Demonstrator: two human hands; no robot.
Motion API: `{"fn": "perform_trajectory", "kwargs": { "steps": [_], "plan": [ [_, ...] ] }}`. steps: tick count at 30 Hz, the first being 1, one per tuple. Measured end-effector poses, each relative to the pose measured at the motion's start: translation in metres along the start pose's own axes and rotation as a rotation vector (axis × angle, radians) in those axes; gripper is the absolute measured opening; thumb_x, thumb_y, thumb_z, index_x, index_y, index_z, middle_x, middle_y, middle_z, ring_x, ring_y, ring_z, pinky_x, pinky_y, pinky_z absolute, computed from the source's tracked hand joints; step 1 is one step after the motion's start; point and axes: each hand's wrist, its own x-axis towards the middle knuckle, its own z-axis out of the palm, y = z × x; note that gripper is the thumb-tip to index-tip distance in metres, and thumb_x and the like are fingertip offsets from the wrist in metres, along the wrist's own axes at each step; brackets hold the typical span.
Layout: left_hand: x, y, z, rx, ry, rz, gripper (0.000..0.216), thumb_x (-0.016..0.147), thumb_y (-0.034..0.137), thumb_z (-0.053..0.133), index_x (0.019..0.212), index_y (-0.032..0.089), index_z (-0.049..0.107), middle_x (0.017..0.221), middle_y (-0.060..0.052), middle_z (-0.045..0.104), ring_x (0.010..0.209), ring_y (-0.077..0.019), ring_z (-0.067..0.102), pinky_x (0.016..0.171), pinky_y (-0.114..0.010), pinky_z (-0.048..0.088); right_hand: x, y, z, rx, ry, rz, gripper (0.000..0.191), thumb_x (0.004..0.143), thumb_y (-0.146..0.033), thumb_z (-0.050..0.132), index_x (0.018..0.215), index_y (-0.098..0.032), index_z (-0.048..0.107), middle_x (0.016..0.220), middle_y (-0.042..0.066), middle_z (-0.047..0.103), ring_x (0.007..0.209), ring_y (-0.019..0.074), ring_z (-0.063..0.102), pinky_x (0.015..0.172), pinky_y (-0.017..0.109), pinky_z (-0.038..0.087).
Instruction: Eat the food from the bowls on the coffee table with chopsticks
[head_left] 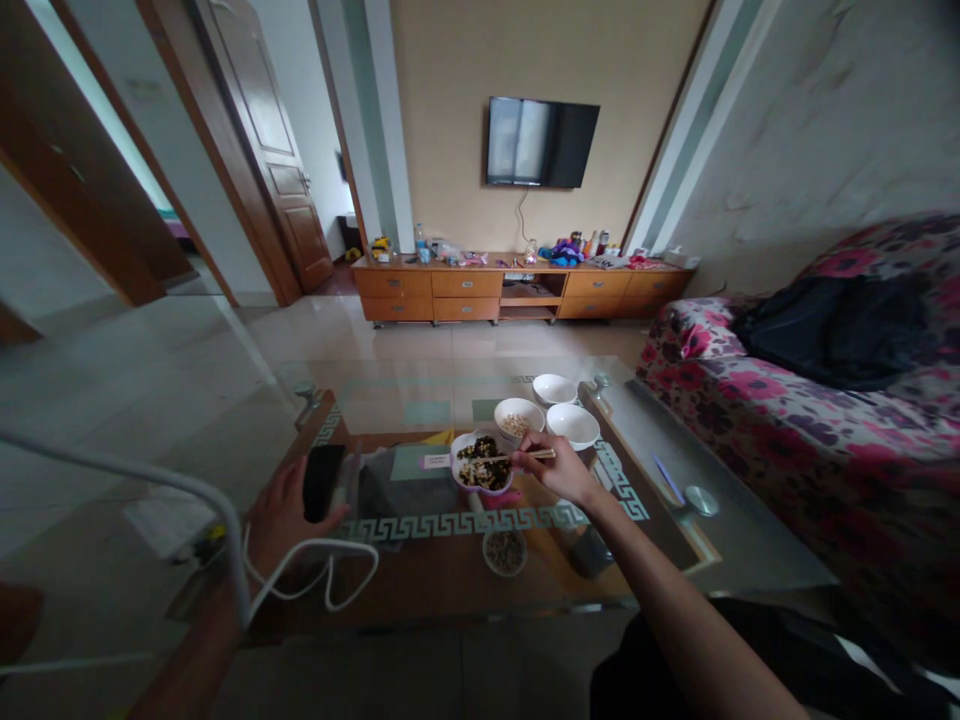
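Observation:
My right hand (559,468) grips a pair of wooden chopsticks (504,459) whose tips reach into a white bowl (481,462) of mixed dark and light beans on the glass coffee table (731,555). Just behind it stand a bowl with pale beans (518,418) and two empty white bowls (573,424) (553,388). My left hand (283,520) holds a black phone (322,482) at the table's left edge. A white cable (315,570) loops across my left wrist.
A small bowl of brownish grains (505,550) sits on the shelf under the glass. A floral sofa (810,400) with a dark cloth stands to the right. A wooden TV cabinet (517,290) and wall TV (541,142) are far ahead. Tiled floor lies left.

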Motion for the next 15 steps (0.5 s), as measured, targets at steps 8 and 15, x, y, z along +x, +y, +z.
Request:
{"fn": "perform_trajectory", "kwargs": {
  "steps": [8, 15],
  "plan": [
    [-0.041, 0.090, 0.033, -0.237, -0.120, 0.576, 0.077, 0.095, 0.059, 0.069, 0.159, 0.021, 0.049, 0.166, -0.016, 0.043, 0.155, -0.0352, 0.039, 0.125, -0.056, 0.040, -0.001, 0.006, 0.007, -0.105, -0.067, -0.041, 0.025, 0.095, -0.043, 0.073, 0.082, -0.021, 0.072, 0.079, 0.005, 0.077, 0.073, 0.0205, 0.070, 0.069, 0.032, 0.055],
    [-0.042, 0.095, 0.036, -0.325, -0.177, 0.486, 0.063, 0.096, 0.051, 0.070, 0.151, 0.021, 0.059, 0.160, -0.014, 0.050, 0.148, -0.0342, 0.048, 0.123, -0.056, 0.044, 0.006, 0.007, 0.012, -0.115, -0.113, -0.066, 0.025, 0.096, -0.041, 0.072, 0.080, -0.022, 0.070, 0.077, 0.004, 0.076, 0.073, 0.0212, 0.070, 0.071, 0.033, 0.055]
  ]
}}
